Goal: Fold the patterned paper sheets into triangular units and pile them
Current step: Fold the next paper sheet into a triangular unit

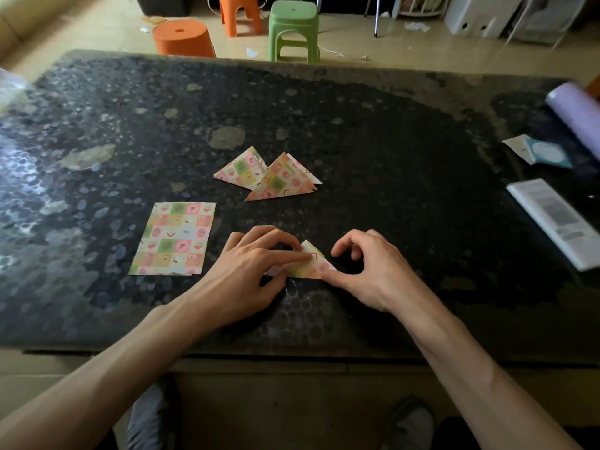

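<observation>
Partly under left hand (250,274), folded triangle (314,265).

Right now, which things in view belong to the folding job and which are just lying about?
Job: half-folded triangle, pressed by left hand and right hand; stack of flat sheets; pile of folded triangles.
Lying about: purple roll; white leaflet; teal-labelled packet; orange stools; green stool.

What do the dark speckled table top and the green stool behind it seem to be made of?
The dark speckled table top looks like polished stone, perhaps granite or terrazzo: pale pebble-like flecks, glossy reflections. The green stool looks like moulded plastic with a smooth, slightly shiny finish: one-piece shape, rounded edges, a hole in the seat.
</observation>
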Available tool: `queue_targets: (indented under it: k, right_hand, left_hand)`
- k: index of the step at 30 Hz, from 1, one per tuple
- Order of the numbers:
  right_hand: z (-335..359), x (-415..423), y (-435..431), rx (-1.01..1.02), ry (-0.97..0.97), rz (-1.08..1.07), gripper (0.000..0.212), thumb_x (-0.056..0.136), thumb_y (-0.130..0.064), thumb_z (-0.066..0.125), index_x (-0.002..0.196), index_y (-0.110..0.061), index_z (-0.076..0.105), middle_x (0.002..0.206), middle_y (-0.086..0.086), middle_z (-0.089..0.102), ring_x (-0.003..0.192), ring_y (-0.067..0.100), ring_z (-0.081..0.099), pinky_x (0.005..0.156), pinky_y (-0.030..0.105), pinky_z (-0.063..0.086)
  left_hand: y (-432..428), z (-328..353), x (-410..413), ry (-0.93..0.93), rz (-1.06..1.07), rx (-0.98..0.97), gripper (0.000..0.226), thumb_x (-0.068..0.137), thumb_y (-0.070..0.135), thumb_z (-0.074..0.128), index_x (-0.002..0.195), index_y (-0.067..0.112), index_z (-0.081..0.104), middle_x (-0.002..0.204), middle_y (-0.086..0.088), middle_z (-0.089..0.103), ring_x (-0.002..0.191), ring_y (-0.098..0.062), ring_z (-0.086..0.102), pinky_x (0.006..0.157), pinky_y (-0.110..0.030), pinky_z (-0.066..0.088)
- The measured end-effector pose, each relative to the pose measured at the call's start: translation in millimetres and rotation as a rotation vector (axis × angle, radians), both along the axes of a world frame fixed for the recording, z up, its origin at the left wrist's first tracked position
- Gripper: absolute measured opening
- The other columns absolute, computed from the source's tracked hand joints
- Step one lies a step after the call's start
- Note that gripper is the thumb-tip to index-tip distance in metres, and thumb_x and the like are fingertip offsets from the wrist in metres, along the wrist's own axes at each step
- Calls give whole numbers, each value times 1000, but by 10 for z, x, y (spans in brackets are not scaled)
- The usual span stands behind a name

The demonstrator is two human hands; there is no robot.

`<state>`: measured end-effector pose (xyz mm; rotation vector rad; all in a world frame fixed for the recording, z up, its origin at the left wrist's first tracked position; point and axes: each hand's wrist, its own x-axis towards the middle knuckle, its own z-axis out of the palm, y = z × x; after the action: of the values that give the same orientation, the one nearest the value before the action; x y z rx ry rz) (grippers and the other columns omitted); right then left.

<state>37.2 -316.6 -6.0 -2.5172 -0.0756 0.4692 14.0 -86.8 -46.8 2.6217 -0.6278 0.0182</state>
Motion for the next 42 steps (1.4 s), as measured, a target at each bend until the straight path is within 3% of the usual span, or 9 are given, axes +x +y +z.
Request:
queue_targets:
  k: [4,8,14,20,26,29,35,39,42]
  right_hand:
    - [11,40,-64,29,27,41,31,81,-51,83,102,-39,62,100,-15,48,79,1,47,64,20,35]
    - [20,63,-67,49,48,56,30,81,-50,83,101,-40,63,101,-15,47,80,3,48,67,22,37]
    - [61,184,-153,60,160,81,34,83,-20,85,101,-40,64,104,-8,55,72,8,55,64,23,47]
    - [35,222,-169,79,166,84,34,84,-18,85,98,-40,64,105,-6,57,75,9,58,66,26,50]
    - [94,224,-290,181,225,126,41,87,-8,79,107,-41,67,110,-6,60,78,9,62,72,22,55]
    - [96,187,-329,202,218,148,38,90,-19,78,115,-45,64,112,-12,59,87,10,67,72,20,54]
    - [83,141,-288,139,126,183,42,85,-48,80,122,-50,60,112,-17,58,95,7,64,79,23,54]
    - [99,97,-210,240,77,185,63,72,-60,85,128,-55,56,119,-22,56,107,-1,59,84,26,53]
    - [69,36,-40,414,20,146,45,82,-54,81,123,-45,65,117,-20,68,109,-3,63,86,27,52]
  left_hand:
    - [-27,-18,-7,-5,25,-12,40,98,27,56,132,46,63,134,29,49,137,-4,37,100,-35,34]
    - [-25,-19,2,12,29,-15,40,97,27,55,132,46,63,134,29,49,137,-4,37,101,-33,31]
    - [-16,-15,-1,25,32,-9,38,100,28,56,133,46,63,135,30,48,139,-3,35,103,-33,30]
    - [-25,-12,3,14,26,-11,39,100,28,56,133,46,63,135,30,48,139,-3,34,104,-34,31]
    - [25,79,61,34,-18,-20,48,90,61,60,135,44,62,135,26,55,134,-1,42,104,-36,40]
    - [44,130,77,-37,-70,21,44,96,61,54,130,38,68,132,19,62,127,-3,53,101,-38,49]
    - [27,201,-34,-277,-198,147,36,105,35,45,119,18,74,122,1,73,109,-17,70,87,-38,59]
    - [-36,325,-71,-304,-32,-35,25,103,31,54,112,17,73,105,4,75,87,-13,72,76,-37,59]
    - [-147,427,-61,-121,248,-324,15,98,33,63,107,28,74,98,21,72,83,2,70,70,-18,58]
